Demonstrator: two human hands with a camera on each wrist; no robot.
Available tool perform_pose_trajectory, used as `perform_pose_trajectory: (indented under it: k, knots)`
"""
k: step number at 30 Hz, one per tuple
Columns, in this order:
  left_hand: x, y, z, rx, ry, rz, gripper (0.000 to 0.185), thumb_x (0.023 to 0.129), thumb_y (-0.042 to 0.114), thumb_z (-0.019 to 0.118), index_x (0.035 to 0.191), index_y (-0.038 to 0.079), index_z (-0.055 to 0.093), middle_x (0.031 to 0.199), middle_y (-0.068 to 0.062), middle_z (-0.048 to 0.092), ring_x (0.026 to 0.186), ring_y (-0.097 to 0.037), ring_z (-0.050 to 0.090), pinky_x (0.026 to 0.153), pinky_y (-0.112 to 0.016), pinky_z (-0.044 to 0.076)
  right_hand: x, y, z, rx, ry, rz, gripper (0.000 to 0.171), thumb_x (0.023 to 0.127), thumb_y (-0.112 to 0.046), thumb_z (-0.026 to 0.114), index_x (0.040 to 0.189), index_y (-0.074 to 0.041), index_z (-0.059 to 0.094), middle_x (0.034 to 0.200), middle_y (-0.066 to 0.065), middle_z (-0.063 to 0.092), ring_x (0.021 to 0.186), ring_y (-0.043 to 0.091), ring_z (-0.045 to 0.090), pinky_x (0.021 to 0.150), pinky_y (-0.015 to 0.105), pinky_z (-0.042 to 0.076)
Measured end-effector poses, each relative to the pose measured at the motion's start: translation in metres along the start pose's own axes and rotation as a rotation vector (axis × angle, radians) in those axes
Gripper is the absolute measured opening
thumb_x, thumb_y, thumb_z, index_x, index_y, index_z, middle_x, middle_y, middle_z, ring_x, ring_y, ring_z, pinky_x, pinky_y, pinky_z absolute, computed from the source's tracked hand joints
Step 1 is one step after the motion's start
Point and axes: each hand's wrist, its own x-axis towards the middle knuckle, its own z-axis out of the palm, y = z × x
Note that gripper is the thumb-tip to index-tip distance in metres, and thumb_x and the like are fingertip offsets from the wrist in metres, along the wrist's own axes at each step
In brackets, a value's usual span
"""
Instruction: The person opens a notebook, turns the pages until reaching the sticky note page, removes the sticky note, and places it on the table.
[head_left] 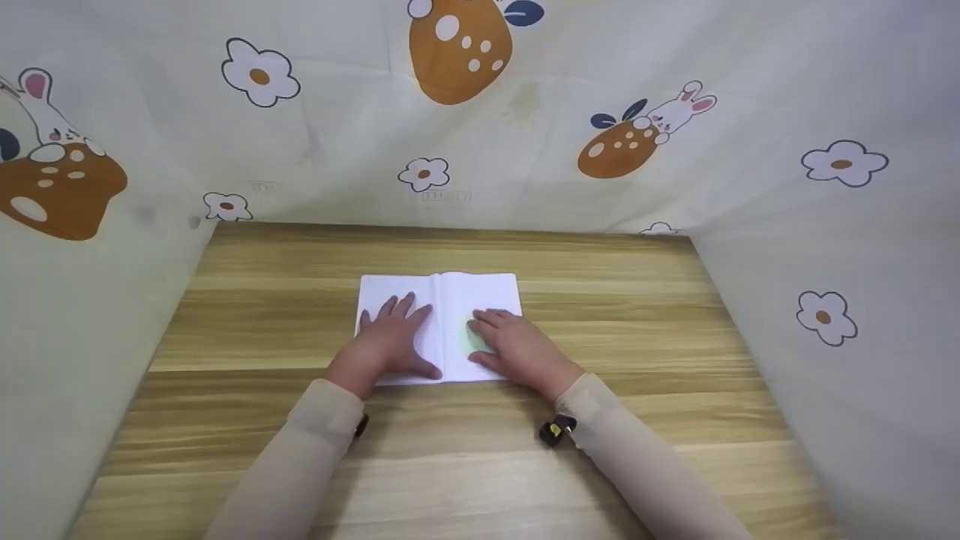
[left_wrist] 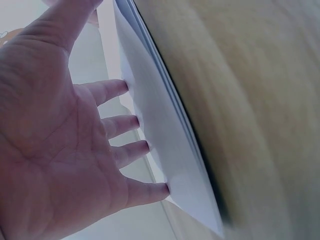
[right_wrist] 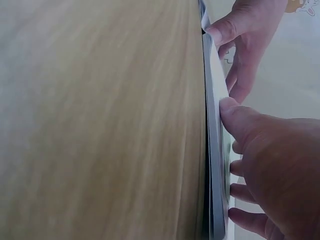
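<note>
An open notebook (head_left: pixel 480 289) with white pages lies flat on the wooden table, its spine running away from me. My left hand (head_left: pixel 388 343) rests on the left page with fingers spread, the thumb down by the lower end of the spine. In the left wrist view the fingertips (left_wrist: pixel 143 146) press onto the paper and the palm is raised. On the right page lies my right hand (head_left: pixel 525 351), its fingers and thumb touching the paper beside a pale green patch (head_left: pixel 474 336). The right hand covers part of that patch. Neither hand grips the pages.
The wood-grain table (head_left: pixel 262 315) extends around the notebook. A cream cloth (head_left: pixel 337 135) printed with bunnies and flowers stands along the back and both sides. A small black device (head_left: pixel 556 430) sits at the right wrist, by the sleeve.
</note>
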Motion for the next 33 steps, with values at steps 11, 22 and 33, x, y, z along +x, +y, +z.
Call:
perform_pose_trajectory:
  k: [11, 22, 33]
  knots:
    - [0.001, -0.002, 0.002, 0.005, 0.013, 0.009, 0.123, 0.08, 0.063, 0.094, 0.174, 0.011, 0.034, 0.182, -0.024, 0.016, 0.166, -0.052, 0.011, 0.124, -0.084, 0.008, 0.0, -0.006, 0.0, -0.185, 0.115, -0.131, 0.052, 0.106, -0.032, 0.075, 0.146, 0.0, 0.066, 0.146, 0.019, 0.069, 0.134, 0.035, 0.067, 0.116, 0.05, 0.052]
    - [0.001, 0.0, 0.0, 0.006, 0.003, 0.003, 0.123, 0.08, 0.063, 0.094, 0.174, 0.01, 0.034, 0.182, -0.024, 0.016, 0.167, -0.052, 0.01, 0.125, -0.083, 0.007, 0.003, -0.011, -0.004, -0.277, 0.151, -0.184, 0.043, 0.104, -0.025, 0.076, 0.14, -0.001, 0.069, 0.14, 0.015, 0.071, 0.128, 0.03, 0.069, 0.112, 0.045, 0.055]
    - [0.001, 0.001, 0.0, 0.003, 0.002, -0.001, 0.123, 0.081, 0.062, 0.094, 0.174, 0.011, 0.034, 0.182, -0.025, 0.015, 0.167, -0.052, 0.009, 0.125, -0.083, 0.006, 0.004, -0.013, 0.003, -0.177, 0.156, -0.135, 0.041, 0.101, -0.013, 0.072, 0.14, -0.002, 0.068, 0.14, 0.015, 0.073, 0.126, 0.032, 0.072, 0.111, 0.045, 0.056]
